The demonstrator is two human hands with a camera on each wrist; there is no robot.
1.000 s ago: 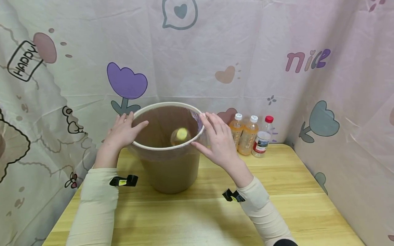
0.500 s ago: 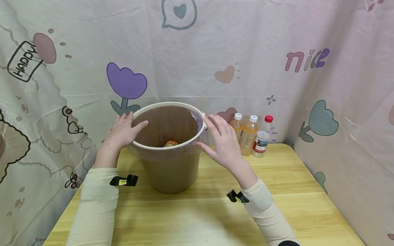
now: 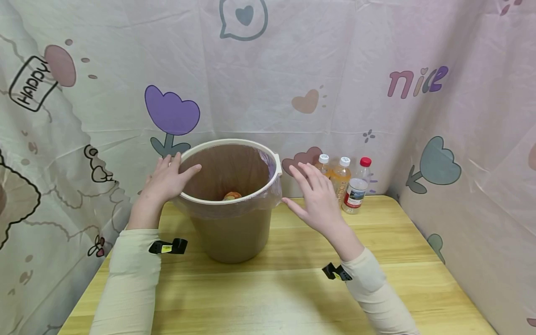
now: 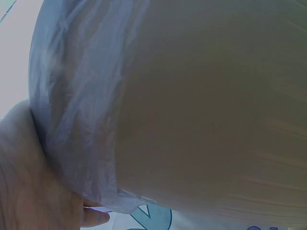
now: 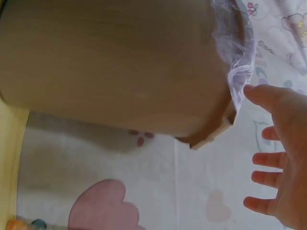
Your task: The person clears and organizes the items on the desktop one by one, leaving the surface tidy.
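A brown trash can with a pale rim ring and a clear plastic liner stands upright on the table. My left hand rests on its left rim, fingers straight along the outside and thumb over the opening. In the left wrist view the palm lies against the liner. My right hand is spread with nothing in it, just right of the can; its thumb points toward the liner in the right wrist view. Inside the can, an orange round thing shows partly above the near rim; the rest is hidden.
Two orange drink bottles with white caps stand behind my right hand, one of them partly covered. Beside them is a clear bottle with a red cap. A wooden table lies below, and a printed curtain hangs behind.
My right hand has left the can's rim and moved right. A blurred bottle-like thing with a yellow end dropped inside; now only an orange round part shows. My left hand has stayed still.
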